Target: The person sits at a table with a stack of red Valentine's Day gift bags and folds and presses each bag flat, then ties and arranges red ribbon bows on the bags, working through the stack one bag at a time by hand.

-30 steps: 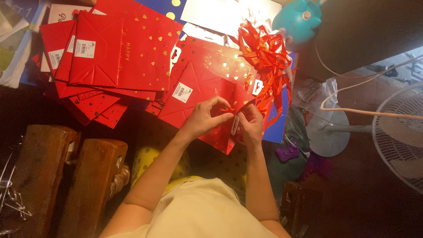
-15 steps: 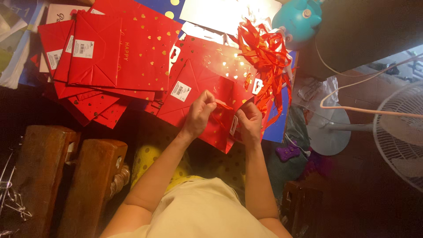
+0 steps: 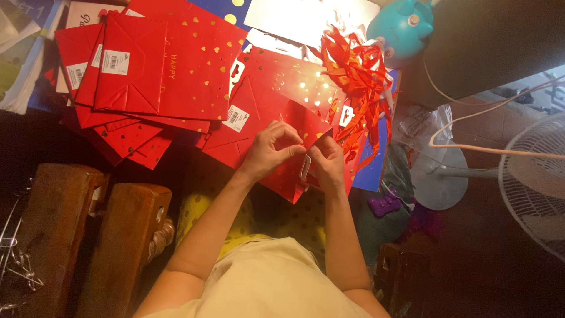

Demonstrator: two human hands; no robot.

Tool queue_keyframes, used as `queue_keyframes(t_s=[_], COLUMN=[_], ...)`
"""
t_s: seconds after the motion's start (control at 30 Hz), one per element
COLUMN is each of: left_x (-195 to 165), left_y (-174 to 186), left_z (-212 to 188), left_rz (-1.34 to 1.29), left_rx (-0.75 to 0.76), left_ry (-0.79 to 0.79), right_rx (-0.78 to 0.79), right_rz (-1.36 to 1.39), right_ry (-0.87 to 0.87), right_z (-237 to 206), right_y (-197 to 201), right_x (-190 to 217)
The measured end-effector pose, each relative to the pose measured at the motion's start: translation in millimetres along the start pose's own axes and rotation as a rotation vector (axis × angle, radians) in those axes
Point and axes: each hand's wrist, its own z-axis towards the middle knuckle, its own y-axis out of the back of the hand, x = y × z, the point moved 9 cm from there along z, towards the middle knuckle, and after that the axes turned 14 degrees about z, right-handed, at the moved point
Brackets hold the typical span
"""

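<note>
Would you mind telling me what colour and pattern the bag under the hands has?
The bag is red with small gold hearts, seen in the head view.

Your left hand (image 3: 272, 150) and right hand (image 3: 325, 162) hide whatever they pinch over the flat red paper gift bag (image 3: 276, 126); the white standing fan (image 3: 532, 185) is cut off at the right edge.

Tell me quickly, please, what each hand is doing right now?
Left hand: fingers pinched shut on the top edge of the red gift bag.
Right hand: closed on the same bag.
</note>
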Motion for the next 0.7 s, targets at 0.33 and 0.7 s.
queue_keyframes(t_s=[0.33,0.7], left_x=[47.6,-0.8], left_y=[-5.4,-4.0], left_z=[-0.5,-3.5], left_rz=[-0.456,0.072], left_rx=[-0.089,-0.092], left_ry=[0.278,-0.078], right_rx=[-0.037,0.002], right_rz=[0.091,0.036], right_ry=[-0.068,0.055], right_z=[-3.1,-2.5], right_y=[7.5,0.0], right_x=[-0.3,5.2])
